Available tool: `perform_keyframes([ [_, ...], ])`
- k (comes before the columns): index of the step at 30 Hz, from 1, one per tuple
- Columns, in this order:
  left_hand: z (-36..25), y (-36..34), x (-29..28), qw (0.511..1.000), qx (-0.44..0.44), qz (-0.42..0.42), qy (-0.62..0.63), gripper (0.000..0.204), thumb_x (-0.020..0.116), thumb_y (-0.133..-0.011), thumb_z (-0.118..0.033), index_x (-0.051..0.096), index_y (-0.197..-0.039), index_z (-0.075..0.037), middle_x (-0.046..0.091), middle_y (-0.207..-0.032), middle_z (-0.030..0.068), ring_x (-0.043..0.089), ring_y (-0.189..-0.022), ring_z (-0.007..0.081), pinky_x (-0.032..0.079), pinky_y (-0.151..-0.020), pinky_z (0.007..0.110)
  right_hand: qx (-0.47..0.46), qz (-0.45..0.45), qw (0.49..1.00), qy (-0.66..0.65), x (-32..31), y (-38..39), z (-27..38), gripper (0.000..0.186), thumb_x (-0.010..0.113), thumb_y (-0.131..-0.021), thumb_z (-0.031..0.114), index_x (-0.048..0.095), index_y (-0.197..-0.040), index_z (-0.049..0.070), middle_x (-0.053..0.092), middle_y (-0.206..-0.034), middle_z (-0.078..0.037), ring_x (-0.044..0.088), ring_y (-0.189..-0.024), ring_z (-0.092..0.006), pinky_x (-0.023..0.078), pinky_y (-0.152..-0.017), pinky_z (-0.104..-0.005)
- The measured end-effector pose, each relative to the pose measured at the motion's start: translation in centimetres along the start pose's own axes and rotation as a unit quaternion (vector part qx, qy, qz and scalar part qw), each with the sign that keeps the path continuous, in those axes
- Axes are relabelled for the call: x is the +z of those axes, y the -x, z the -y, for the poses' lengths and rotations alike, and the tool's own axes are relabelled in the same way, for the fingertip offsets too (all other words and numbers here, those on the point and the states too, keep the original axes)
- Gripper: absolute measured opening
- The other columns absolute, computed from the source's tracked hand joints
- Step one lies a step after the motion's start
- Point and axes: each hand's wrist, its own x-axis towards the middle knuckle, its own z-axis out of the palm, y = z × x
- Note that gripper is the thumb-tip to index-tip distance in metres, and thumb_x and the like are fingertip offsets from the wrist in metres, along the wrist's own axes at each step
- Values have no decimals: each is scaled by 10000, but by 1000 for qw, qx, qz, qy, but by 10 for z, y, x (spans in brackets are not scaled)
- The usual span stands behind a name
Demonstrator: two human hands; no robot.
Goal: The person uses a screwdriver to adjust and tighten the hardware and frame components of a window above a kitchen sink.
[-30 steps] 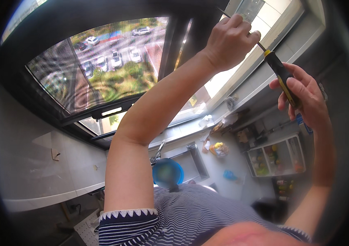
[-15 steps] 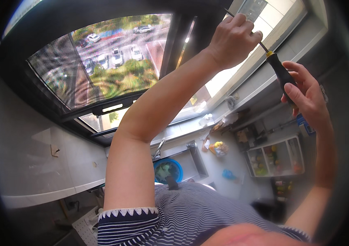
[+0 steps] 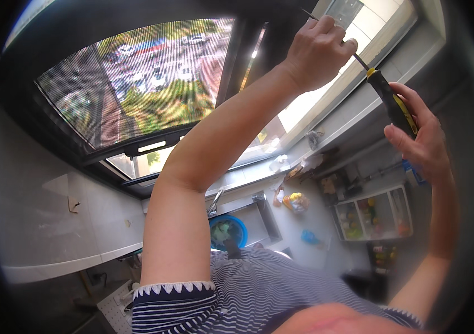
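Observation:
A screwdriver (image 3: 394,104) with a black and yellow handle slants up to the left in front of the window frame. My left hand (image 3: 319,53) is closed around its thin metal shaft, close to the tip, which pokes out above the knuckles. What the tip touches, if anything, I cannot make out against the dark frame (image 3: 273,39). Around the lower handle is my right hand (image 3: 423,136), in a loose hold. Its thumb stands a little off the handle, while the index finger lies along the far side. The other fingers are mostly hidden.
A mesh window screen (image 3: 153,78) fills the upper left, with parked cars beyond. Below are a sink (image 3: 259,222), a faucet (image 3: 215,203) and a blue basin (image 3: 238,236). A white divided rack (image 3: 373,214) stands at right; a glossy pale cabinet (image 3: 42,211) is at left.
The screwdriver's handle has turned, so its yellow stripes now show. My right thumb and fingers have loosened and shifted around it. My left hand has barely moved.

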Motion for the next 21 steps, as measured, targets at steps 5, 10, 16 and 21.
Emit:
perform_keyframes([
  [5, -4, 0, -2, 1000, -23, 1, -1, 87, 628, -632, -107, 648, -716, -116, 575, -661, 33, 565, -762, 194, 463, -626, 317, -208, -119, 921, 308, 16, 7, -4, 395, 583, -826, 43, 447, -1189, -33, 600, -897, -115, 576, -661, -96, 450, -537, -229],
  [10, -11, 8, 11, 997, -61, -48, -14, 57, 599, -599, -167, 626, -640, -139, 538, -602, 32, 548, -665, 198, 449, -540, 318, 0, 17, 968, -250, -2, -14, -33, 396, 472, -914, 236, 449, -1165, -70, 608, -873, -147, 484, -436, -57, 353, -318, -150],
  [16, -17, 9, 22, 993, -107, -57, 14, 53, 601, -531, -197, 578, -519, -151, 533, -563, 43, 537, -649, 222, 421, -531, 353, -174, -39, 913, 367, 5, -2, -8, 404, 548, -892, 214, 443, -1251, 62, 587, -1096, -129, 606, -761, -84, 523, -599, -226],
  [21, -25, 6, 22, 987, -139, -76, 25, 40, 595, -529, -173, 595, -530, -133, 532, -574, 45, 545, -674, 233, 410, -534, 360, -182, -21, 942, 280, -5, -10, -10, 459, 549, -888, 216, 396, -1279, 31, 576, -1056, -123, 586, -667, -71, 473, -494, -184],
])
